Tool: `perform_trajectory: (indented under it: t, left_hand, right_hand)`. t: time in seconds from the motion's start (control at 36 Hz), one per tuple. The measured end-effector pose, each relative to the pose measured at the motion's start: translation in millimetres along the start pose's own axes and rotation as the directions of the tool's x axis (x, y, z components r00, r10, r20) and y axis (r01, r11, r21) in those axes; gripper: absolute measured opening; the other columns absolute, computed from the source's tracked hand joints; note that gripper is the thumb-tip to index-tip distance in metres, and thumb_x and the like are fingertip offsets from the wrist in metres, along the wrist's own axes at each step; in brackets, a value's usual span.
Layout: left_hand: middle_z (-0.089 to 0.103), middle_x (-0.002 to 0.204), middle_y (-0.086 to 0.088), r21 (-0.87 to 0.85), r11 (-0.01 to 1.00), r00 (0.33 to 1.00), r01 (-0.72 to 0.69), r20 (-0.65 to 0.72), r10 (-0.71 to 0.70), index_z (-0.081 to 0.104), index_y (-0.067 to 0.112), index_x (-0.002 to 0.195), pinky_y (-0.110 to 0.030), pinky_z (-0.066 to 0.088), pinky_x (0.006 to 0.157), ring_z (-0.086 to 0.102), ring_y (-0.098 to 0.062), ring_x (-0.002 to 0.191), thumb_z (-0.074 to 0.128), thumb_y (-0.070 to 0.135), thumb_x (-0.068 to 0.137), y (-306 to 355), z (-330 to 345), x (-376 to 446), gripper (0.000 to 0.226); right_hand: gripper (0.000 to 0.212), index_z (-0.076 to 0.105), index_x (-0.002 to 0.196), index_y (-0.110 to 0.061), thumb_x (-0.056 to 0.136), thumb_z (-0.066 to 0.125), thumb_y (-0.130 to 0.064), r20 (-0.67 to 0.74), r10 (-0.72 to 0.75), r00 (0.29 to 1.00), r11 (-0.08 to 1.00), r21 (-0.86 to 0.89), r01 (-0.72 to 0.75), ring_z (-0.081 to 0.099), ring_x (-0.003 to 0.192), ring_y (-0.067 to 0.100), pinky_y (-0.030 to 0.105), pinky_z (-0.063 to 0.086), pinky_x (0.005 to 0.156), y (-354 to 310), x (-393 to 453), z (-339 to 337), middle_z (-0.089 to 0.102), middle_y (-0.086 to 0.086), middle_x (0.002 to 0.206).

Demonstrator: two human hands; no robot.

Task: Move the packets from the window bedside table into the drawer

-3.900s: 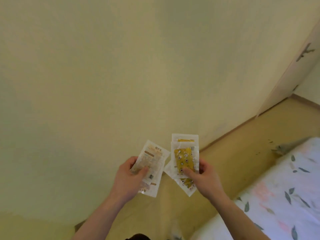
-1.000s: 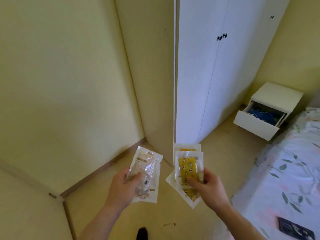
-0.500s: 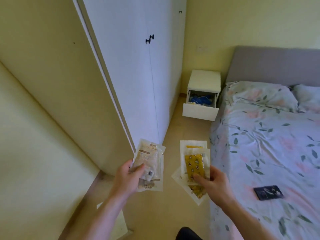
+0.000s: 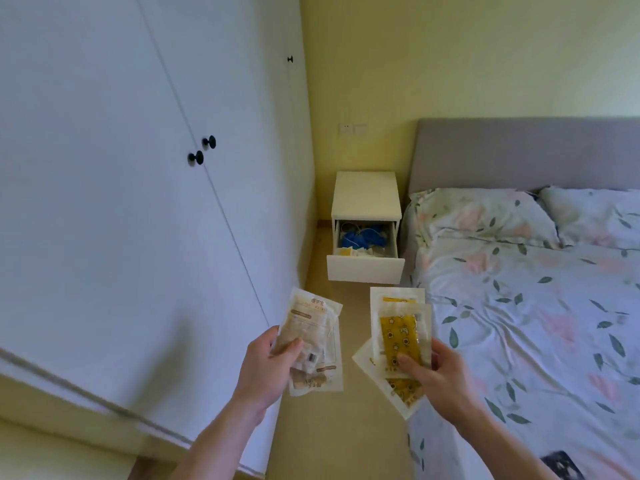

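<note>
Flanking the floor strip toward the open drawer: wardrobe, bed.

We have one view only, from a camera on the person's head. It looks forward and down along the floor between wardrobe and bed, hands close below, the open drawer farther ahead.
</note>
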State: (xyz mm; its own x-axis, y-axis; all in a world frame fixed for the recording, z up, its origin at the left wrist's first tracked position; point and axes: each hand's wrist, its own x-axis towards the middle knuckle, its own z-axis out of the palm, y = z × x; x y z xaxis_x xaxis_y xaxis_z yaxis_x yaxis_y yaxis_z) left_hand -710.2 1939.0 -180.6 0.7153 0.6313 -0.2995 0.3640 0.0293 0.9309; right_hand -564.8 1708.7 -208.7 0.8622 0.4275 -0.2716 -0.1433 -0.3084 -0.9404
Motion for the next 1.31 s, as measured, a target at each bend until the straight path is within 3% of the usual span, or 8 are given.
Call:
perform_trajectory:
  t: [0.17, 0.5, 0.72, 0.89, 1.0, 1.11, 1.22, 1.31]
  left_hand:
    - [0.077, 0.097, 0.004, 0.031, 1.0, 1.0, -0.003, 0.002, 0.003, 0.069, 0.02, 0.103, -0.042, 0.063, 0.079, 0.075, -0.014, 0.089, 0.06, 0.016, 0.099, 27.9, 20.2, 92.5, 0.011]
    - [0.075, 0.101, 0.009, 0.071, 0.997, 0.999, 0.004, 0.048, -0.007, 0.067, 0.026, 0.105, -0.026, 0.057, 0.071, 0.072, -0.011, 0.096, 0.06, 0.02, 0.099, 58.9, 48.3, 301.6, 0.011]
    - [0.074, 0.106, 0.004, 0.07, 0.995, 0.993, 0.073, 0.088, -0.08, 0.067, 0.023, 0.11, -0.032, 0.058, 0.078, 0.07, -0.015, 0.1, 0.063, 0.022, 0.098, 77.6, 71.8, 446.0, 0.012]
    - [0.073, 0.108, 0.004, 0.126, 0.981, 0.984, 0.147, 0.081, -0.158, 0.066, 0.024, 0.111, -0.041, 0.06, 0.087, 0.069, -0.015, 0.101, 0.064, 0.025, 0.097, 84.4, 95.0, 532.1, 0.014]
    - [0.073, 0.108, 0.004, 0.156, 0.972, 0.979, 0.177, 0.076, -0.19, 0.066, 0.025, 0.111, -0.046, 0.06, 0.089, 0.07, -0.017, 0.102, 0.065, 0.027, 0.096, 87.1, 110.5, 591.7, 0.015]
    - [0.072, 0.109, 0.004, 0.214, 0.953, 0.974, 0.217, 0.018, -0.225, 0.065, 0.023, 0.114, -0.042, 0.061, 0.085, 0.07, -0.018, 0.1, 0.064, 0.028, 0.097, 86.9, 130.1, 644.1, 0.018]
    - [0.069, 0.109, 0.002, 0.311, 0.919, 0.97, 0.244, -0.053, -0.239, 0.062, 0.02, 0.116, -0.024, 0.052, 0.064, 0.066, -0.014, 0.096, 0.06, 0.028, 0.099, 83.7, 157.9, 693.6, 0.018]
    - [0.069, 0.107, 0.0, 0.362, 0.888, 0.959, 0.282, -0.081, -0.271, 0.063, 0.018, 0.113, -0.025, 0.051, 0.061, 0.066, -0.017, 0.095, 0.06, 0.025, 0.098, 70.9, 176.3, 739.7, 0.016]
  right_hand:
    - [0.016, 0.071, 0.1, -0.024, 0.088, 0.076, -0.015, -0.004, -0.014, 1.0, 1.0, -0.006, 0.014, 0.076, 0.075, 0.008, 0.018, 0.055, 0.057, -33.1, 94.3, -15.2, 0.078, -0.011, 0.084]
    - [0.02, 0.072, 0.106, -0.02, 0.088, 0.077, -0.014, -0.09, 0.09, 0.992, 0.994, 0.071, -0.084, 0.077, 0.08, 0.017, 0.045, 0.062, 0.076, -53.9, 266.9, -14.3, 0.079, -0.004, 0.089]
    - [0.021, 0.067, 0.11, -0.019, 0.091, 0.071, -0.011, -0.189, 0.195, 0.963, 0.962, 0.229, -0.15, 0.077, 0.084, 0.019, 0.039, 0.058, 0.075, -62.3, 371.8, -20.9, 0.079, -0.001, 0.092]
    - [0.026, 0.067, 0.116, -0.02, 0.092, 0.071, -0.012, -0.231, 0.301, 0.925, 0.923, 0.313, -0.222, 0.076, 0.091, 0.025, 0.054, 0.058, 0.09, -56.1, 440.5, -34.5, 0.079, 0.002, 0.098]
    - [0.025, 0.066, 0.116, -0.019, 0.093, 0.07, -0.011, -0.224, 0.323, 0.92, 0.922, 0.294, -0.253, 0.077, 0.086, 0.022, 0.049, 0.06, 0.082, -49.7, 501.2, -45.4, 0.079, 0.001, 0.095]
    - [0.03, 0.064, 0.122, -0.017, 0.093, 0.069, -0.008, -0.178, 0.365, 0.914, 0.91, 0.277, -0.309, 0.077, 0.085, 0.023, 0.045, 0.061, 0.075, -41.6, 574.3, -55.1, 0.079, 0.002, 0.096]
    - [0.043, 0.059, 0.13, -0.022, 0.092, 0.07, -0.008, -0.14, 0.447, 0.884, 0.884, 0.224, -0.411, 0.077, 0.082, 0.021, 0.039, 0.062, 0.064, -23.7, 658.9, -58.1, 0.076, 0.004, 0.108]
    - [0.034, 0.061, 0.118, -0.03, 0.091, 0.072, -0.013, -0.14, 0.483, 0.865, 0.873, 0.151, -0.463, 0.076, 0.083, 0.02, 0.037, 0.063, 0.066, -10.6, 721.4, -50.9, 0.07, 0.003, 0.113]
